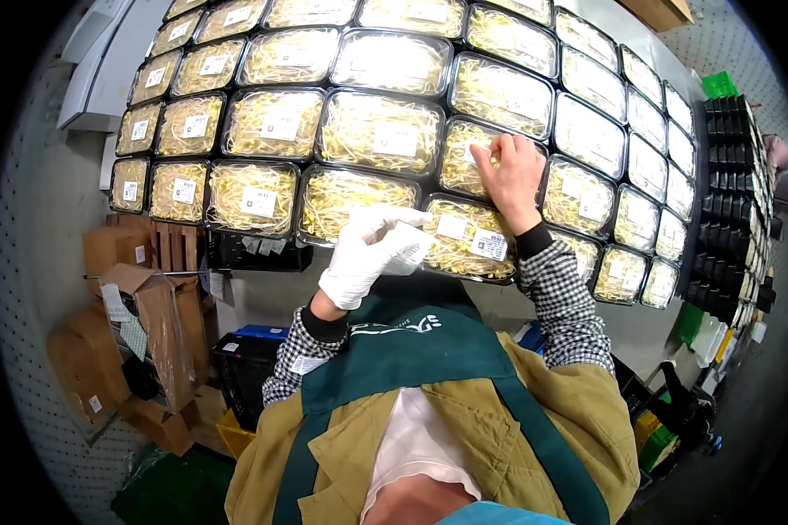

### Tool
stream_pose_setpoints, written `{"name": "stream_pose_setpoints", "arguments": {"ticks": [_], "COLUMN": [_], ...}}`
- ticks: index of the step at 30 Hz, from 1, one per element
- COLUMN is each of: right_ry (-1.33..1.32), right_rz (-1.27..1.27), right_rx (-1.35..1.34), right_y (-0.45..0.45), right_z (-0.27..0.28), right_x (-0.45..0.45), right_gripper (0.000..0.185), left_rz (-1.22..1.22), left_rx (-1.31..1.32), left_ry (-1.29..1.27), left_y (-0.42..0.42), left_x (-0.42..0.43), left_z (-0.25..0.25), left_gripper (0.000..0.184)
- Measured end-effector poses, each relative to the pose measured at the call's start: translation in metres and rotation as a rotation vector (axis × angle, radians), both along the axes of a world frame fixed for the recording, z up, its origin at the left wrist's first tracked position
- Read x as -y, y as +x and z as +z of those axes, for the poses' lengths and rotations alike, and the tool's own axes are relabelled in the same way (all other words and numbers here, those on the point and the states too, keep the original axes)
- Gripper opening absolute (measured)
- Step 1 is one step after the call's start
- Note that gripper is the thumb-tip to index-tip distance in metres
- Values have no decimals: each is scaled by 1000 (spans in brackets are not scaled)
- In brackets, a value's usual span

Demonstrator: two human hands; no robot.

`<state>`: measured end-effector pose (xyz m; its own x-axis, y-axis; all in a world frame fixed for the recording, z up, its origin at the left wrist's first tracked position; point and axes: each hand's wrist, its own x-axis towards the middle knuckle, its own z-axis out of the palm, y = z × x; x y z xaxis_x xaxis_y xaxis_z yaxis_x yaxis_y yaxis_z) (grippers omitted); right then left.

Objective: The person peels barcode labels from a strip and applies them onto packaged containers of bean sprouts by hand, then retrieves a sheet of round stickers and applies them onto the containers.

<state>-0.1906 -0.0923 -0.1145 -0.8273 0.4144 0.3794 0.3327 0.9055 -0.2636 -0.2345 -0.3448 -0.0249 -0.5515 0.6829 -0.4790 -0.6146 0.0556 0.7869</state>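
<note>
Currently, my white-gloved left hand (366, 255) is apparently clamped on a flat white sheet (408, 245). My bare right hand (510, 173) curls over a clear-lidded black plastic sprout tray (460, 164); I cannot tell whether its fingertips meet. Apparent step: labelling; the next move calls for light, flat pressure.

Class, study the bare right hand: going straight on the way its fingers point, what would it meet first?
Probably the clear-topped sprout tray beneath and just ahead of the right hand. Depth is unclear from this one view, so it may already be touching.
</note>
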Motion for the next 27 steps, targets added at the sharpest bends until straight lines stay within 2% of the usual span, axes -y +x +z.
{"name": "stream_pose_setpoints", "arguments": {"ticks": [1, 4, 5, 6, 7, 8, 9, 10, 12, 13, 14, 15, 16, 17, 18, 20, 21, 22, 24, 25, 26, 27], "right_ry": [-3, -69, -163, -411, -985, -1341, -1498, -1603, -1441, -1456, -1275, -961, -728, -394, -316, -59, 63, 185, 145, 95, 48, -373], "right_rz": [12, -17, -31, 36, 14, 313, 338, 360, 301, 258, 122, 135, 21, 43, 25, 31, 21, 8, -56, -72, -90, -66], "right_rx": [-6, -123, -82, -69, 53, -22, 127, 54, 32, -35, -39, -159, -103, -202, -196, -132, -99, -67, -105, -92, -82, -22], "right_y": [2, 3, 8, 13, 17, 23, 29, 35, 31, 24, 10, -10, -29, -48, -63, -86, -90, -92, -92, -87, -81, -73], "right_z": [-1, 6, 12, 23, 53, 52, 71, 68, 71, 64, 61, 50, 37, 22, 14, -11, -12, -13, -13, -6, 2, 15], "right_x": [2, 4, 10, 20, 43, 55, 70, 81, 66, 52, 31, 1, -29, -53, -66, -82, -80, -78, -76, -70, -63, -50], "right_gripper": [24, 26, 30, 27, 24, 20, 18, 16, 15, 16, 17, 21, 21, 22, 21, 22, 23, 26, 30, 28, 27, 23], "left_rz": [37, 86, 137, 123, 112, 95, 85, 76, 67, -51, -3, -117, -231, -259, -292, -180, -132, -208, -105, -20, -25, 44], "left_rx": [-49, -67, -328, -458, -586, -706, -710, -720, -739, -627, -430, -377, -324, -345, -307, -478, -139, -62, -312, -182, -398, -560], "left_ry": [-29, -18, -13, -71, -135, -206, -224, -234, -252, -277, -46, -49, -53, 26, 129, 262, 238, 172, 148, 156, -51, -100], "left_y": [1, -2, 1, -1, -1, 1, 3, 2, -2, -6, -4, -7, -9, -9, -12, -5, -4, -15, -19, -20, -24, -25], "left_x": [0, 0, -3, -5, -6, -5, -4, -6, -10, -12, -18, -14, -9, -7, -5, -7, -8, -6, -13, -17, -23, -28], "left_z": [0, 0, -11, -14, -16, -19, -23, -28, -34, -19, -12, -2, 11, 27, 42, 46, 55, 61, 37, 32, 32, 16], "left_gripper": [20, 15, 14, 12, 10, 9, 7, 8, 16, 17, 13, 8, 5, 8, 11, 20, 29, 30, 23, 15, 9, 7]}}
